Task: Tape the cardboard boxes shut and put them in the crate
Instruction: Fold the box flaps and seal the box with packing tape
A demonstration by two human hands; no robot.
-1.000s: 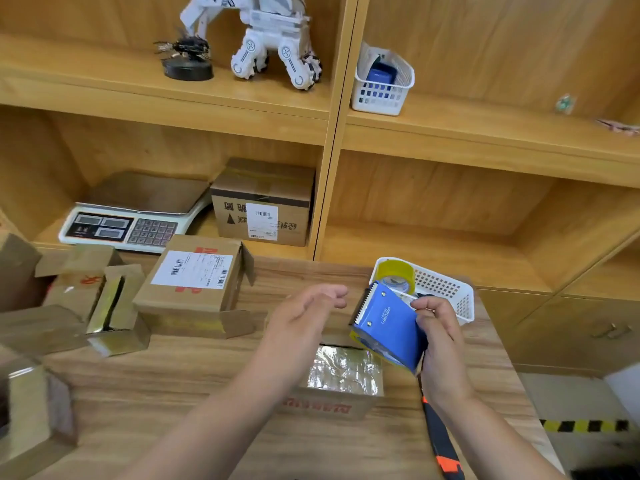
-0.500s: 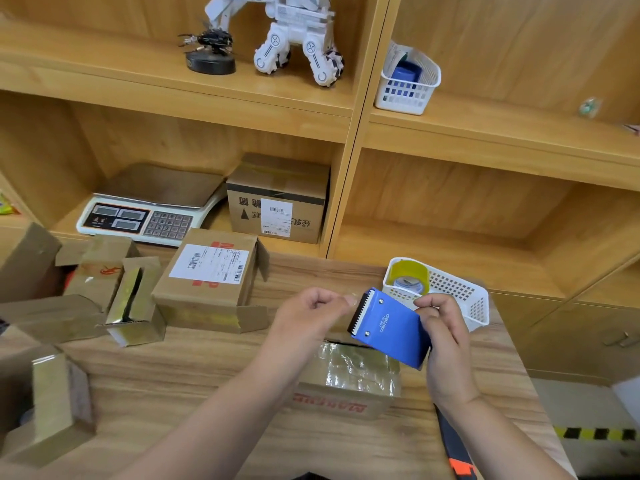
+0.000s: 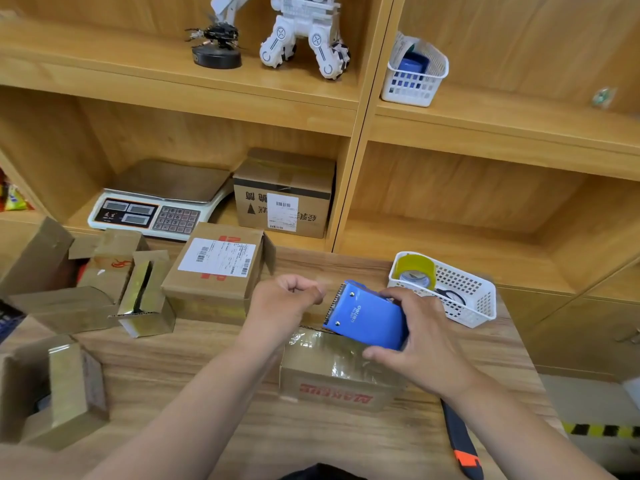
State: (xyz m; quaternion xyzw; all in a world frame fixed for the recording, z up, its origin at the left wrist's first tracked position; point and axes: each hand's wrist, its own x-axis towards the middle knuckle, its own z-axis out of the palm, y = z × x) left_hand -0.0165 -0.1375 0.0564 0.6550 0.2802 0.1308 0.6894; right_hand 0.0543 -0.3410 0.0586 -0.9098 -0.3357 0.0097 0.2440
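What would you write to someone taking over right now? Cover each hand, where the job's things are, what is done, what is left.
Right hand: grips the blue tape dispenser above the box with red lettering.
Left hand: fingers curled beside the dispenser's toothed edge; no tape visible in it.
Done: that box's top already shines with tape.
Labelled box and open boxes sit on the table's left side.
Left: finish taping, then crate them; crate not clearly in view.
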